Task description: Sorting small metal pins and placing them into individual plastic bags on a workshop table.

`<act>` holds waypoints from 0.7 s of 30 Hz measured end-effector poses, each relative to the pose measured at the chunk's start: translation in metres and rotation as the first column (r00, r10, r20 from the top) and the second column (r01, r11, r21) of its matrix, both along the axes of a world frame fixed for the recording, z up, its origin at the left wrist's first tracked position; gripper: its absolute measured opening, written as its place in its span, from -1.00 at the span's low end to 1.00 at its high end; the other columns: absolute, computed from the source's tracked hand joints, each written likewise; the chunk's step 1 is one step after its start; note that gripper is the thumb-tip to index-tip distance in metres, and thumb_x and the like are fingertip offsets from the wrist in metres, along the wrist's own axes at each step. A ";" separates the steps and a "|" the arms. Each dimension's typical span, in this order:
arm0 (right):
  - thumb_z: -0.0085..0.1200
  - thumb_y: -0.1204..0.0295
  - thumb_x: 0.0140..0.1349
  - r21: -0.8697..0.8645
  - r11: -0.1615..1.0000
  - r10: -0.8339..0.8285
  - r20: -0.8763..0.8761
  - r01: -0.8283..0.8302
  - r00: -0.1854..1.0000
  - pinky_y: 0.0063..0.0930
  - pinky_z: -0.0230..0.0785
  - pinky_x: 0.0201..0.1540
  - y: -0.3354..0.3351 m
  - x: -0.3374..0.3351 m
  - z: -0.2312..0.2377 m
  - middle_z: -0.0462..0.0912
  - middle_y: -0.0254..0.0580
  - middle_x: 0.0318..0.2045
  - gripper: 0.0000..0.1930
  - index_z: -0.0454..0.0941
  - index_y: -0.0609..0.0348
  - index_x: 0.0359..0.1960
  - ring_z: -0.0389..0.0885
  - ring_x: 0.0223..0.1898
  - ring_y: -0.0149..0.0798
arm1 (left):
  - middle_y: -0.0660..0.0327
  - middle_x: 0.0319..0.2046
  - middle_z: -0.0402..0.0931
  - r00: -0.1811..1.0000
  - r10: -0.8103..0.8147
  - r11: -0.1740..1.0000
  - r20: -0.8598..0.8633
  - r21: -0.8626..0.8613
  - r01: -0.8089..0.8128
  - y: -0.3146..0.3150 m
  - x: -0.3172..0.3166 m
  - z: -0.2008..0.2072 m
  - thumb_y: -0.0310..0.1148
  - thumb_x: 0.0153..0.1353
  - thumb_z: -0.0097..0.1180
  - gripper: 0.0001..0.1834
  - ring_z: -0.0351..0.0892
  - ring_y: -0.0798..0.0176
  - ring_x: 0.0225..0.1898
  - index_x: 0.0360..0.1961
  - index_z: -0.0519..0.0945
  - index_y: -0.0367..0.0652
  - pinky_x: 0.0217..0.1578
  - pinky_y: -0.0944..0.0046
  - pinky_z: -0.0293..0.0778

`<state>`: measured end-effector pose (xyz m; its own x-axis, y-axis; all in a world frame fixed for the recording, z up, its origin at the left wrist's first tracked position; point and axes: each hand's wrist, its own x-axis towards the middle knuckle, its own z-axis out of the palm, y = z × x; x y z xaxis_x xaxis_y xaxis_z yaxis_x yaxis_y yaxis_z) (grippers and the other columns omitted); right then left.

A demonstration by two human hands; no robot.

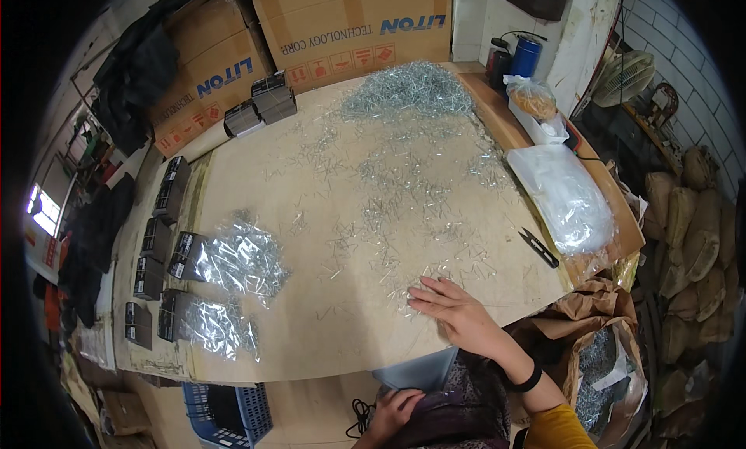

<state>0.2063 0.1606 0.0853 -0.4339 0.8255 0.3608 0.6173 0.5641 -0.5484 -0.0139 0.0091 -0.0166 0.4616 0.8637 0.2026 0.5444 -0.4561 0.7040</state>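
Note:
My right hand point(458, 313) lies on the tabletop near its front edge, fingers stretched out, touching scattered small metal pins point(408, 290). Below the table's front edge, my left hand point(395, 412) is closed at the near side of a grey-blue plastic tray point(416, 371). The tray sits against the table edge, partly hidden under it. Thin silvery pins are strewn over the middle of the board, and a large heap of pins point(412, 90) rises at the far end. Two clear plastic bags of pins point(242, 261) lie at the left.
Stacks of dark printed cards point(175, 185) line the left edge. Black thread snips point(539, 248) lie at the right, beside a stack of clear plastic bags point(563, 196). Large cardboard boxes point(350, 29) stand behind. A paper sack of pins point(594, 379) and a blue basket point(225, 410) flank me below.

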 end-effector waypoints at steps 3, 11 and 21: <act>-0.09 0.83 -0.06 -0.214 0.975 0.028 -0.164 -0.063 0.986 -0.23 0.27 0.30 -0.006 0.008 0.003 0.57 -0.14 0.11 -0.43 0.56 0.16 0.05 0.39 0.27 -0.04 | 0.33 -0.13 0.58 1.000 -0.003 1.000 0.011 -0.008 0.003 -0.004 -0.003 -0.005 -0.49 0.01 0.24 -0.69 0.58 0.23 -0.19 -0.15 0.69 -0.08 -0.17 0.29 0.57; -0.29 0.90 -0.10 -0.123 0.946 -0.325 -0.337 0.301 0.884 -0.24 0.12 0.38 -0.009 0.010 -0.002 0.53 0.04 0.13 -0.34 0.53 0.25 0.09 0.34 0.32 0.02 | 0.29 -0.21 0.62 0.999 0.014 0.999 0.038 -0.044 -0.012 0.000 -0.001 -0.004 -0.49 0.06 0.26 -0.81 0.60 0.19 -0.23 -0.24 0.70 -0.13 -0.20 0.26 0.57; 0.06 0.53 0.20 -0.052 0.983 -0.179 -0.107 0.174 0.978 -0.02 0.06 0.39 -0.015 -0.039 0.007 0.38 0.00 0.27 -0.50 0.42 0.10 0.23 0.29 0.33 0.04 | 0.21 -0.28 0.67 0.994 0.059 0.994 0.096 -0.092 -0.050 0.002 0.002 -0.001 -0.50 0.09 0.27 -0.87 0.63 0.12 -0.29 -0.29 0.69 -0.18 -0.22 0.21 0.56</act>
